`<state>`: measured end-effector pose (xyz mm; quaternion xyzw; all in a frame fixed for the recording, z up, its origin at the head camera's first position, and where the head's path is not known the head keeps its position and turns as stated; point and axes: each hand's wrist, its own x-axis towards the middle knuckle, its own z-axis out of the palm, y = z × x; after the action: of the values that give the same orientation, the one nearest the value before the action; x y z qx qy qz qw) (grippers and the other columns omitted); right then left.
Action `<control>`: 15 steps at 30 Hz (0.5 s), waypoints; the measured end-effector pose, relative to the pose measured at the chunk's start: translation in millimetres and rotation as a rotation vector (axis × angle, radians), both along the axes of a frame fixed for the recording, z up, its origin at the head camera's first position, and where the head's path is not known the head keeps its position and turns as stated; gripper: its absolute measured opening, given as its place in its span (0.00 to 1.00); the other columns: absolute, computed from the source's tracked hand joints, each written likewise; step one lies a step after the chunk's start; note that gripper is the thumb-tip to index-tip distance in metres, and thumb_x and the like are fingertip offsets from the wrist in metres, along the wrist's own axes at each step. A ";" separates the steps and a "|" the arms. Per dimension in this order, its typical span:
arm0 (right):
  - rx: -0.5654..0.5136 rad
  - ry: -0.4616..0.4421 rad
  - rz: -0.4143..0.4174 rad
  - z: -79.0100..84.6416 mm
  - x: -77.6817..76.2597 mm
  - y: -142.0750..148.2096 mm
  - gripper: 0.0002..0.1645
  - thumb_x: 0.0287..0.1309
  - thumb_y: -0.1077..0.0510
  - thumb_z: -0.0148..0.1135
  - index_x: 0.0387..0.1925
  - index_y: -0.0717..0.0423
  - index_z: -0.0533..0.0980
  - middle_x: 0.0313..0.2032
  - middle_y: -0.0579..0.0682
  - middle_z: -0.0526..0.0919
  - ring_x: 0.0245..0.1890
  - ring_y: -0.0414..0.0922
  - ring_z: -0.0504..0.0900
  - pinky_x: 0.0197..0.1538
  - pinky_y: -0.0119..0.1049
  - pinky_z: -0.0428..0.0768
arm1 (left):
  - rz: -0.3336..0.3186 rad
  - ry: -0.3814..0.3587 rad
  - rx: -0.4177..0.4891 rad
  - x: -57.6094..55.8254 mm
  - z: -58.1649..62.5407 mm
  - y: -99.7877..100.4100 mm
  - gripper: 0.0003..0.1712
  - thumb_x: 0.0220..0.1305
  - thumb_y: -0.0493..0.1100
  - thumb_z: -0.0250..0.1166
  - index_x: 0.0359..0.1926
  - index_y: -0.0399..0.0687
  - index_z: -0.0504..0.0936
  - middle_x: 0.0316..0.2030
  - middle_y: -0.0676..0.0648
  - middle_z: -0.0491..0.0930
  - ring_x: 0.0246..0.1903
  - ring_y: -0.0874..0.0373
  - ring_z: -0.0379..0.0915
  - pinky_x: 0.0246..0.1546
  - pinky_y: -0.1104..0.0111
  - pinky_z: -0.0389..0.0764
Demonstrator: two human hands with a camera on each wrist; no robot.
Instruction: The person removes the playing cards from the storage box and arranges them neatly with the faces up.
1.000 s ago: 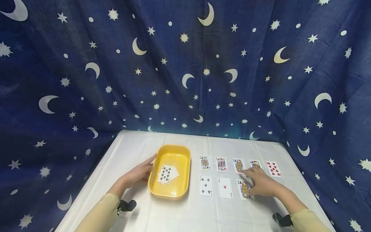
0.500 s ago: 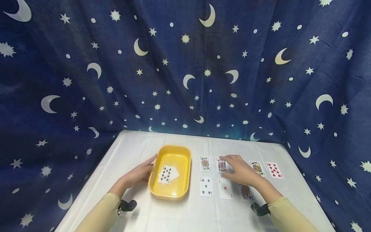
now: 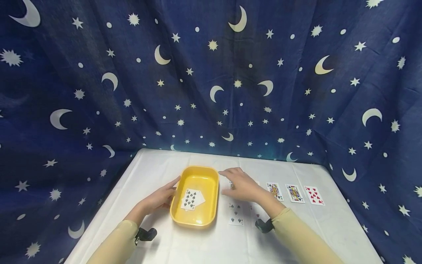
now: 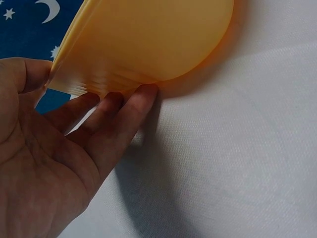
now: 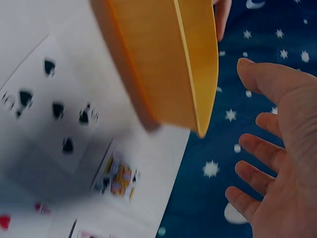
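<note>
The yellow tray (image 3: 173,217) stands on the white table, with a ten of spades (image 3: 189,200) lying over other cards inside. My left hand (image 3: 157,201) rests against its left side; in the left wrist view, fingertips touch the outer wall and one digit meets the rim. Past the tray's right rim, my right hand (image 3: 242,186) hovers above the cards, fingers spread and holding nothing. Beneath it a face card (image 5: 119,176) is partly covered in the head view. The five of spades (image 5: 58,110) lies just in front.
Along the back row to the right lie a queen (image 3: 275,191), another face card (image 3: 295,193) and a red heart card (image 3: 314,195). An ace of hearts (image 3: 258,211) is partly behind the right wrist. A dark blue star-patterned curtain (image 3: 197,91) closes off the back and sides.
My right hand has swept left from over the queens, past the red king, to beside the tray. The cards stay where they were, and my left hand keeps its place.
</note>
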<state>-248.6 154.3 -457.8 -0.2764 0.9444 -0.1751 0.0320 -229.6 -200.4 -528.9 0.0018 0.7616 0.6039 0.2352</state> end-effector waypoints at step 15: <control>0.161 0.034 0.180 -21.2 -6.7 -83.4 0.51 0.55 0.32 0.70 0.74 0.50 0.69 0.65 0.50 0.73 0.65 0.48 0.67 0.70 0.45 0.67 | -0.025 0.005 0.017 0.1 -0.1 -2.4 0.38 0.77 0.47 0.52 0.82 0.69 0.50 0.71 0.36 0.66 0.50 0.47 0.80 0.49 0.52 0.84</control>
<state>-255.3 70.9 -479.0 -0.3597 0.9271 -0.0905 0.0536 -229.4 -202.7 -529.0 0.0150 0.7570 0.6073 0.2407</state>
